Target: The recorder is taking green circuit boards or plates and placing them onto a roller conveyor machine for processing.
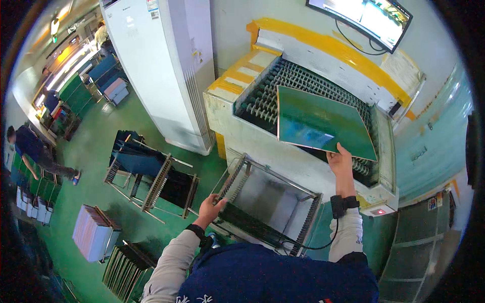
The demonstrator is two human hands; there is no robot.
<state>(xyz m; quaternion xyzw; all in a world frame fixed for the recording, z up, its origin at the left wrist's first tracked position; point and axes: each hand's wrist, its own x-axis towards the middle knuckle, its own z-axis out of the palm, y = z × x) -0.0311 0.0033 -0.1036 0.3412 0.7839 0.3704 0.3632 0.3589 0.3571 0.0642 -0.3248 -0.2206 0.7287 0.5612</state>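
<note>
While the right hand (341, 160) pinches the near edge of a flat green rectangular circuit panel (321, 122) above the grey roller conveyor (262, 101), the left hand (211, 206) grips, apparently, the slotted metal rack (268, 202) below it; the panel is lifted, not yet racked.

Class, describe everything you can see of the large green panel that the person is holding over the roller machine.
The green panel is a thin, flat, roughly square sheet that looks like a bare circuit board, glossy, with a bluish sheen near its lower left corner and a pale edge. It is tilted, held above the dark rollers of the conveyor machine. The right hand grips its near edge from below; nothing else visibly touches it. The left hand is apart from it, on the metal rack lower down.
</note>
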